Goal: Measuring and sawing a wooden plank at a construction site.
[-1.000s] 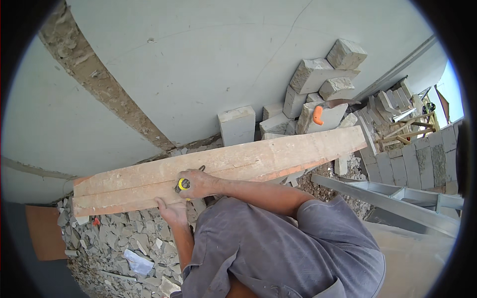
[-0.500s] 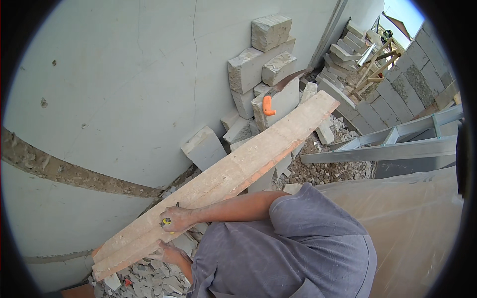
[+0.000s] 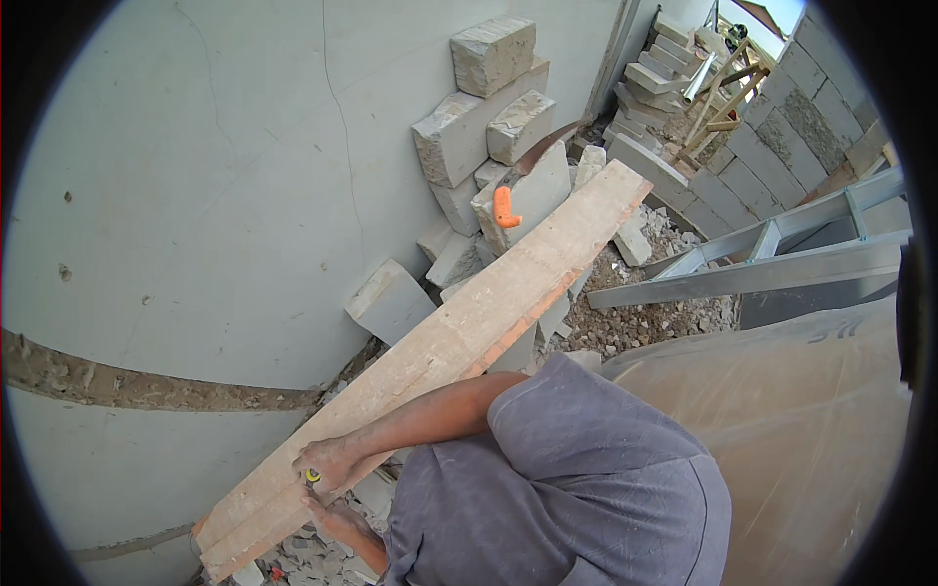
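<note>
A long pale board [image 3: 454, 327] lies aslant from lower left to upper right, over rubble and broken blocks. My right hand [image 3: 330, 463] is closed on a small black-and-yellow tool [image 3: 312, 476] above the board's lower-left part. Most of the tool is inside the fist, so its kind is unclear. Just below, my left hand [image 3: 342, 523] holds the board's near edge, thumb side up and close to my right hand. Its other fingers are hidden.
Stacked pale blocks [image 3: 464, 137] stand against the wall, with an orange-handled handsaw [image 3: 507, 207] resting on one. A metal ladder [image 3: 762, 273] lies at right, near a plastic-covered surface [image 3: 782, 420]. Broken rubble [image 3: 635, 322] covers the ground beside the board.
My right hand has moved down the board toward its lower-left end, closer to my left hand. The view has shifted slightly, and the tool is still in my right hand.
</note>
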`<state>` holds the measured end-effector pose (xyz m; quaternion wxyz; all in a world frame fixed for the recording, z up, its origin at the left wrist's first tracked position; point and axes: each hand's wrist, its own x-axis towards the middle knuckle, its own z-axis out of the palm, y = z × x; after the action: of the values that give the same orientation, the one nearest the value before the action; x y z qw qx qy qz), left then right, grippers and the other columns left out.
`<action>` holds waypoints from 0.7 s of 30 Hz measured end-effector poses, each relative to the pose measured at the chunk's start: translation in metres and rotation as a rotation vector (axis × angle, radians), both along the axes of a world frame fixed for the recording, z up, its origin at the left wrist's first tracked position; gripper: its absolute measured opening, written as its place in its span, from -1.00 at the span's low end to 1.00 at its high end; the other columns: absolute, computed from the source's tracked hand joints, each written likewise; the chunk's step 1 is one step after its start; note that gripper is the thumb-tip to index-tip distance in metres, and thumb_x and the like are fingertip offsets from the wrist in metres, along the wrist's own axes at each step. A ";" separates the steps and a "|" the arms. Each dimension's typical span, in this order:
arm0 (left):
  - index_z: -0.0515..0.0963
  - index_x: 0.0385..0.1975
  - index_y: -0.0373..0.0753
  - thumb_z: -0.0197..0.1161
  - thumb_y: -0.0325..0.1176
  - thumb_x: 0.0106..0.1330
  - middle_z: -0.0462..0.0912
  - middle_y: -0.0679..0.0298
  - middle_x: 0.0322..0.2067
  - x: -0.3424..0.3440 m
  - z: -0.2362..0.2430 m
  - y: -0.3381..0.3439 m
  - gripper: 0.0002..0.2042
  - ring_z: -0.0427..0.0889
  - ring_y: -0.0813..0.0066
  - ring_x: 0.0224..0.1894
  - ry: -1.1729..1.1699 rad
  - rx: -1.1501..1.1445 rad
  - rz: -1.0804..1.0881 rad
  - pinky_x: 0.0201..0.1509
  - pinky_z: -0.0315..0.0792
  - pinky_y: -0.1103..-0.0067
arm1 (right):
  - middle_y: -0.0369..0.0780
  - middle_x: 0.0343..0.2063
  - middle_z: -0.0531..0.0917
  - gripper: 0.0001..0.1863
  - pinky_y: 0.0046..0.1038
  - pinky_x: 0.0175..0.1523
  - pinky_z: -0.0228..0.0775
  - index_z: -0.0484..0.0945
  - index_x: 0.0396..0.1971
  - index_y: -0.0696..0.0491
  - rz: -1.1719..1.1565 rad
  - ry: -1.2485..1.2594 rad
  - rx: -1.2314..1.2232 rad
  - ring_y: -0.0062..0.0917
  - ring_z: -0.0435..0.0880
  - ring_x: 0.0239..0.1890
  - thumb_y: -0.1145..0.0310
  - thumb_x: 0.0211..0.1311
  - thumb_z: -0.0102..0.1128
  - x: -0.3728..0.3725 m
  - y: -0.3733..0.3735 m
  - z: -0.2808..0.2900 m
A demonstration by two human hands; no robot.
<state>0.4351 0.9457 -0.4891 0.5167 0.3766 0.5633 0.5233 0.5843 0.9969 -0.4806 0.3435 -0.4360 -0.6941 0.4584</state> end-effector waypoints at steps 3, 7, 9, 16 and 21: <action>0.31 0.10 -0.51 0.00 -0.06 0.41 0.41 0.02 0.06 -0.014 -0.013 0.008 -0.45 0.40 0.30 0.07 -0.065 0.020 -0.024 0.24 0.19 0.40 | 0.04 -0.21 0.53 -0.51 -0.14 0.00 0.37 0.51 -0.17 0.11 0.071 -0.009 0.051 -0.07 0.52 -0.09 0.14 -0.13 0.22 -0.016 0.004 0.000; 0.37 -0.02 -0.50 -0.01 -0.02 0.42 0.42 0.08 -0.01 -0.043 -0.043 0.018 -0.47 0.38 0.38 0.03 0.412 0.063 -0.190 0.21 0.19 0.46 | -0.04 -0.25 0.51 -0.51 -0.14 0.00 0.35 0.53 -0.18 0.04 0.089 -0.138 0.117 -0.14 0.46 -0.06 0.15 -0.20 0.24 -0.011 0.003 0.000; 0.37 -0.01 -0.51 0.02 0.01 0.40 0.45 0.04 -0.09 -0.010 -0.012 0.007 -0.44 0.43 0.35 -0.08 0.332 0.032 -0.096 0.06 0.29 0.47 | -0.07 -0.24 0.50 -0.52 -0.15 -0.01 0.35 0.55 -0.20 0.02 0.089 -0.210 0.123 -0.16 0.44 -0.06 0.14 -0.21 0.25 0.007 0.002 -0.001; 0.46 -0.13 -0.56 -0.05 0.17 0.37 0.47 0.06 -0.44 0.023 0.030 -0.016 -0.32 0.37 0.34 -0.42 0.431 -0.085 0.101 -0.30 0.32 0.42 | -0.12 -0.26 0.55 -0.59 -0.18 -0.06 0.42 0.64 -0.28 -0.05 -0.176 -0.658 -0.132 -0.20 0.45 -0.04 0.08 -0.19 0.25 0.147 -0.027 -0.003; 0.47 -0.12 -0.55 -0.15 0.24 0.36 0.51 0.00 -0.37 0.011 0.003 -0.002 -0.25 0.41 0.24 -0.37 0.643 -0.182 0.054 -0.20 0.34 0.35 | -0.09 -0.43 0.66 -0.65 -0.28 -0.17 0.47 0.65 -0.41 0.10 -0.196 -0.799 -0.406 -0.24 0.64 -0.31 0.14 -0.15 0.26 0.273 -0.093 0.004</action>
<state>0.4458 0.9440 -0.4859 0.3299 0.4599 0.7517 0.3386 0.8573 0.9044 -0.4767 -0.0018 -0.7006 -0.6239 0.3462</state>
